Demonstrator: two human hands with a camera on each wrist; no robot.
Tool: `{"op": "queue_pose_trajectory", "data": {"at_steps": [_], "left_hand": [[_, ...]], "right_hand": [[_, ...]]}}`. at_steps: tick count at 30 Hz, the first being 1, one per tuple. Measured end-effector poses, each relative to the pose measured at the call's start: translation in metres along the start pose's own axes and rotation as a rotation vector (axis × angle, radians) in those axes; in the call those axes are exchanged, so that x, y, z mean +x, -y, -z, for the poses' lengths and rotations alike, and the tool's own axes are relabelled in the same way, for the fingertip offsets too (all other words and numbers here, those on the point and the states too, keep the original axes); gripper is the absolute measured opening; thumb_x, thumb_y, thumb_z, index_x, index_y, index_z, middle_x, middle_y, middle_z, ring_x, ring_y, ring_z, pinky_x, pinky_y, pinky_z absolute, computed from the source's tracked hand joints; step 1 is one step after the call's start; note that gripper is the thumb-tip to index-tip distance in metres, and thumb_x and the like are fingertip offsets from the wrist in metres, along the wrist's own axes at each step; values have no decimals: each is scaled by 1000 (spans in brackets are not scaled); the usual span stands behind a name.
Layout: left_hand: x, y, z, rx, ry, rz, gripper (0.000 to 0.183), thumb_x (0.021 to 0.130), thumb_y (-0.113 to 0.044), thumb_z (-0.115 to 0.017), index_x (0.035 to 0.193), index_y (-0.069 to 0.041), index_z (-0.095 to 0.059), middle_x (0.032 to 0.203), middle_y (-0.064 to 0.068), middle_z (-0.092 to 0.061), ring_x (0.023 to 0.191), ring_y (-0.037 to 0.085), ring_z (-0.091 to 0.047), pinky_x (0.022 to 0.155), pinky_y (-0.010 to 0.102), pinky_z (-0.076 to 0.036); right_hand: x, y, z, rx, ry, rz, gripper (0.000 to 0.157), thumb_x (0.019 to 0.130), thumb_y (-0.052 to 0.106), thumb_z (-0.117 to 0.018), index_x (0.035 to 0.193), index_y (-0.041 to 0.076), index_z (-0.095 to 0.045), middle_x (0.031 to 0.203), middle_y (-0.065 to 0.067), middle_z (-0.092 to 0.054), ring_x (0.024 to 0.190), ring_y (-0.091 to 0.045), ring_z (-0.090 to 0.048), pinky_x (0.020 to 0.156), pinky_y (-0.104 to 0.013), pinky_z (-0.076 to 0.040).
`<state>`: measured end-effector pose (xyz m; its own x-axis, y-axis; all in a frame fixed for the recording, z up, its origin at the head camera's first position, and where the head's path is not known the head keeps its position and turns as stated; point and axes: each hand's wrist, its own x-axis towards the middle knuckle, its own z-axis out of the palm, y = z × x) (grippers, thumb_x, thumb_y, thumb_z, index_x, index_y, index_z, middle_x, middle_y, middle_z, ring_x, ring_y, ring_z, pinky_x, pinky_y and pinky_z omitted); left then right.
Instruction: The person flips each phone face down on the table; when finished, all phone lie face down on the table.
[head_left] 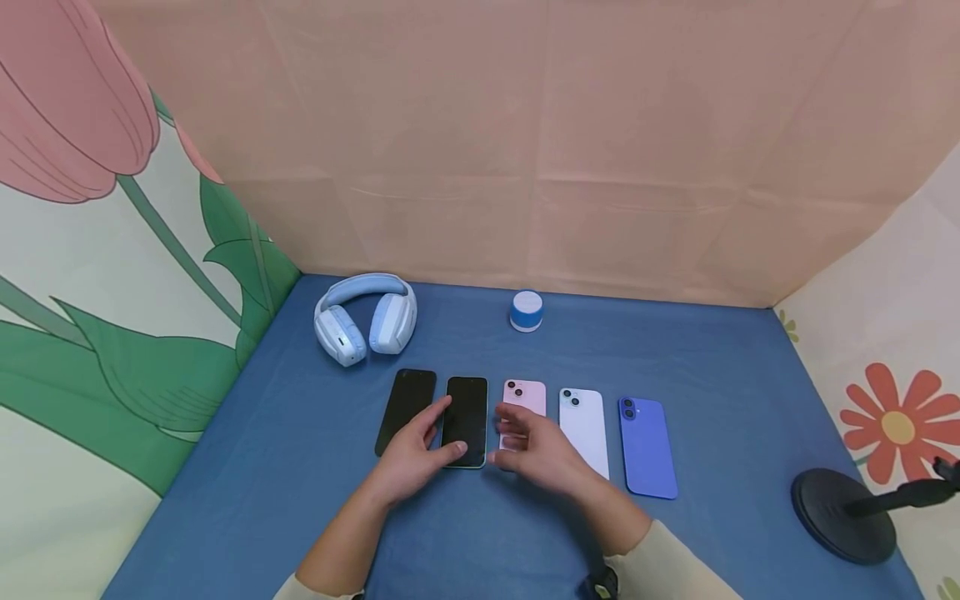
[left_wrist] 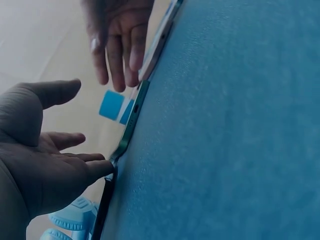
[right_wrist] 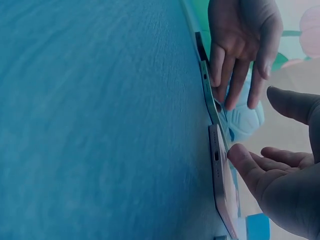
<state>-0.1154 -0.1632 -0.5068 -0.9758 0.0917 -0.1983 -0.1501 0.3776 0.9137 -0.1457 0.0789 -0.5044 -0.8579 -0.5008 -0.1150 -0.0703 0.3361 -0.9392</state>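
Five phones would exceed my count, so several phones lie in a row on the blue cloth. My left hand [head_left: 412, 458] hovers at the left side of a dark-screened phone with a green edge [head_left: 468, 412], thumb over its lower part. A black phone [head_left: 408, 396] lies just left, partly behind that hand. My right hand [head_left: 543, 450], fingers spread and relaxed, is over a pink phone [head_left: 531, 395] and covers much of it. To its right lie a white phone [head_left: 587, 425] and a purple phone [head_left: 648, 450]. Both hands look unclasped in the wrist views; light fingertip contact is unclear.
Light blue headphones [head_left: 367, 312] sit at the back left of the blue cloth [head_left: 720, 375]. A small blue-and-white round container [head_left: 527, 312] stands behind the row. At the right edge is a black stand with a round base [head_left: 832, 517]. Fabric walls enclose the table's back and sides.
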Motion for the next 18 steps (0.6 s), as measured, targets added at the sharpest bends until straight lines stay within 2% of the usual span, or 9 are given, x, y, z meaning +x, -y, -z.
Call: {"op": "queue_pose_trajectory", "data": {"at_steps": [7,13,18], "left_hand": [[-1,5,0,30,36,-28,77,96,-21,-77,159,0,-38,167,16,-32,154,31,-28,120,49,-32],[-2,10,2,50,69,-47,79,95,-21,-77,159,2,-35,168,14,-29,156,28,-25,120,48,-31],[-1,11,3,15,108,-52,80,96,-21,-76,159,4,-34,169,14,-28,156,26,-23,120,47,-31]], "right_hand": [[5,1,-7,-46,9,2,71,91,23,-80,150,-2,-50,142,-22,-61,122,-37,-66,102,-52,-54],[7,3,-11,-75,29,2,68,93,24,-78,150,-3,-50,143,-22,-60,122,-36,-66,101,-52,-54],[9,3,-12,-78,40,4,67,94,23,-77,149,-6,-50,144,-23,-59,122,-36,-66,102,-51,-54]]}}
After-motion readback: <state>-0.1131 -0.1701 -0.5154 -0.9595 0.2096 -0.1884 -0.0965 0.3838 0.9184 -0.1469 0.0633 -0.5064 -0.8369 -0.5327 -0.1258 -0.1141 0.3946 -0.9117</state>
